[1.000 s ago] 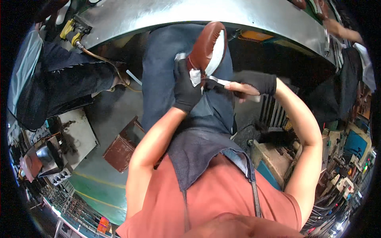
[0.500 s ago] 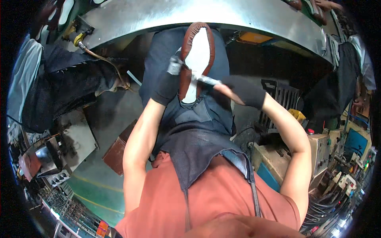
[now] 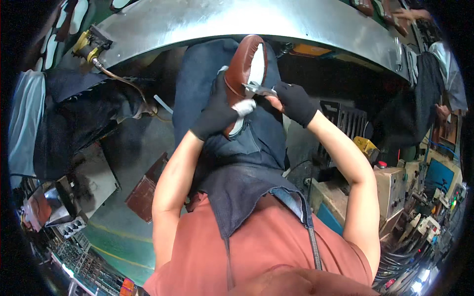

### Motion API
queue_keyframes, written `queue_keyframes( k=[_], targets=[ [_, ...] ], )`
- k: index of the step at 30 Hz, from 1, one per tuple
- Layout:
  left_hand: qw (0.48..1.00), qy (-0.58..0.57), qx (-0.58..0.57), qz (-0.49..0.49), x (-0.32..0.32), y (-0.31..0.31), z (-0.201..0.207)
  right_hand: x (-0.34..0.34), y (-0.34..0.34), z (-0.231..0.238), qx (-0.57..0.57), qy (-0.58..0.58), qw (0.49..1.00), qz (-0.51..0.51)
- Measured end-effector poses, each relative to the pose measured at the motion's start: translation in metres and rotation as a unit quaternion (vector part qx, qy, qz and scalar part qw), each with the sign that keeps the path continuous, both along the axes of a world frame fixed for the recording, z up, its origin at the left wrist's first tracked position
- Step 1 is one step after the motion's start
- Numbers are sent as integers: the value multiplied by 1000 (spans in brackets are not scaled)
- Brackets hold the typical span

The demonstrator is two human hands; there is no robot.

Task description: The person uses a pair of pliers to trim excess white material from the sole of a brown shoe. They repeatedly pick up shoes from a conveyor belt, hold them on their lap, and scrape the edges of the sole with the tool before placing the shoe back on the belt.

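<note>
Brown shoe [image 3: 241, 65] gripped in left hand [image 3: 218, 109], right hand [image 3: 295, 102] just beside it, grasping grey tool [image 3: 262, 90]

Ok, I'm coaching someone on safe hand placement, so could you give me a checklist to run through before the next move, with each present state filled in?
1. Left hand holding the brown shoe: ok, gripped with its toe toward the metal table.
2. Right hand holding the metal tool: ok.
3. Tool tip touching the shoe: cannot tell; it overlaps the shoe in view.
4. White-wrapped left thumb well away from the tool tip: not ok, it looks close.
5. Yellow power tool clear of both hands: ok, off at the table's left end.
</note>
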State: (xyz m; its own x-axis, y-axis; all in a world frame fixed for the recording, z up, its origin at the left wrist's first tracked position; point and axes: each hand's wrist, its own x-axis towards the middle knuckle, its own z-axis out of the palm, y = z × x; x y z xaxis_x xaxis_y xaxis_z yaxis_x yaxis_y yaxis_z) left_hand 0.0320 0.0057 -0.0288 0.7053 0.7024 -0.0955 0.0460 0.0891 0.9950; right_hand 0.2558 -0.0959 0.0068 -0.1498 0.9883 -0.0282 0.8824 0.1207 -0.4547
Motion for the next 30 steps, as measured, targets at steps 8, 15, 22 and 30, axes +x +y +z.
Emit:
queue_keyframes(
  k=[8, 15, 22, 30],
  targets=[
    [965, 114, 173, 163, 22, -6, 6, 13, 2, 46, -187, 67, 980, 14],
    [992, 47, 93, 65, 19, 8, 30, -55, -16, 130, -60, -74, 984, 153],
    [947, -71, -307, 67, 3, 20, 21, -26, -18, 64, -71, 39, 997, -7],
    [966, 176, 177, 61, 26, 14, 9, -31, -22, 117, -163, 184, 961, -124]
  ],
)
